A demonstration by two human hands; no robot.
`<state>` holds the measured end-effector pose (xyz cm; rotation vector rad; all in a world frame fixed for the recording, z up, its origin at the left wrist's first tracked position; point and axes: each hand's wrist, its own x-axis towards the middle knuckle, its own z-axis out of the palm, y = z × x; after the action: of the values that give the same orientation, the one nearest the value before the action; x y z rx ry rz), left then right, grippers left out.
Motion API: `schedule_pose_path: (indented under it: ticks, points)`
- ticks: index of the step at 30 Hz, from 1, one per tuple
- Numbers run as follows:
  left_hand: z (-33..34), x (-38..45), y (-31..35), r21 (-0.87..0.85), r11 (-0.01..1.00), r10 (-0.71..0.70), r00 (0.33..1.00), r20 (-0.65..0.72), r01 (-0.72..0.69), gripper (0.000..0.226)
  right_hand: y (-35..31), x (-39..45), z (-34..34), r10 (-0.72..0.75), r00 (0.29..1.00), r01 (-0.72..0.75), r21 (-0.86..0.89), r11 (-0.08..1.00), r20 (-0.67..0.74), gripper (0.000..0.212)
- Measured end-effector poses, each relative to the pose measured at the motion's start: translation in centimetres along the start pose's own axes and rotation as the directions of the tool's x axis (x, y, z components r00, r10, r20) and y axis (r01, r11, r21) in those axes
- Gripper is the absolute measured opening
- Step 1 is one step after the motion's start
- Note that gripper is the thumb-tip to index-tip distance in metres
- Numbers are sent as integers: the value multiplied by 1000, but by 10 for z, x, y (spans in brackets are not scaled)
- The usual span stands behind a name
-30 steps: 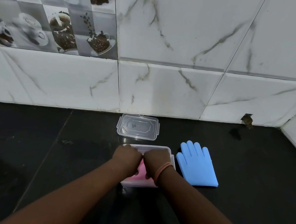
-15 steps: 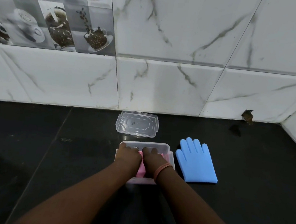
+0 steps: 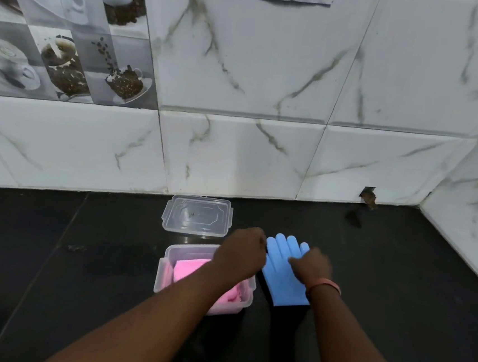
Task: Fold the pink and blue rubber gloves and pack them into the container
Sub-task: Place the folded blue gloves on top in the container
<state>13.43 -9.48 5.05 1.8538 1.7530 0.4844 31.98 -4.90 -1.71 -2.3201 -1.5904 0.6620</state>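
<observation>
Both hands — left hand [image 3: 239, 251], right hand [image 3: 311, 265] — rest on the flat blue rubber glove [image 3: 282, 275], fingers curled; folded pink rubber glove [image 3: 191, 269] fills the clear plastic container [image 3: 161, 275]

Setting: home kitchen. Evidence: black polished stone counter [image 3: 48, 264] meeting a tiled wall at its far edge and right corner. Wall tiles [image 3: 270, 81] white, marble-veined, glossy. Decorative tiles [image 3: 64, 41] at upper left printed with coffee cups and coffee beans. Clear plastic food-storage lid [image 3: 198, 215] lying flat near the far edge. No appliances in view.
</observation>
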Motion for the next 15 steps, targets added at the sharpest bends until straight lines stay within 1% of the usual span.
schedule_pose_path:
  ticks: [1, 2, 3, 4, 5, 7, 9, 10, 12, 14, 15]
  points:
    - [11, 3, 9, -170, 984, -43, 997, 58, 52, 33, 12, 2, 4, 42, 998, -37, -95, 995, 55, 46]
    - [23, 6, 18, -316, 938, -105, 985, 139, 144, 37, 21, 4, 10, 73, 994, -58, -163, 985, 85, 58]
    - [33, 9, 24, -406, 879, -170, 961, 220, 248, 40, 27, 6, 16, 98, 991, -80, -183, 980, 93, 68]
    - [44, 12, 30, -454, 825, -223, 932, 286, 337, 42, 30, 7, 20, 123, 988, -107, -161, 981, 95, 72]
    - [54, 13, 34, -471, 781, -270, 902, 335, 409, 41, 30, 8, 21, 141, 984, -128, -118, 985, 108, 69]
    - [72, 10, 39, -481, 701, -381, 847, 372, 527, 40, 27, 11, 17, 153, 973, -156, 4, 988, 173, 48]
    - [86, 2, 38, -600, 529, -441, 799, 410, 600, 42, 27, 14, 12, 163, 949, -221, 204, 954, 268, 31]
    - [93, -4, 39, -670, 434, -457, 789, 412, 602, 44, 29, 15, 9, 164, 933, -266, 306, 914, 322, 31]
    - [102, -16, 41, -766, 294, -512, 770, 379, 572, 49, 31, 14, 2, 139, 905, -337, 475, 813, 403, 37]
    - [110, -23, 47, -817, 183, -535, 753, 384, 547, 50, 28, 9, -7, 82, 905, -360, 647, 672, 418, 39]
    - [109, -26, 52, -834, 98, -524, 741, 421, 543, 47, 25, 5, -10, 53, 920, -343, 734, 586, 388, 39]
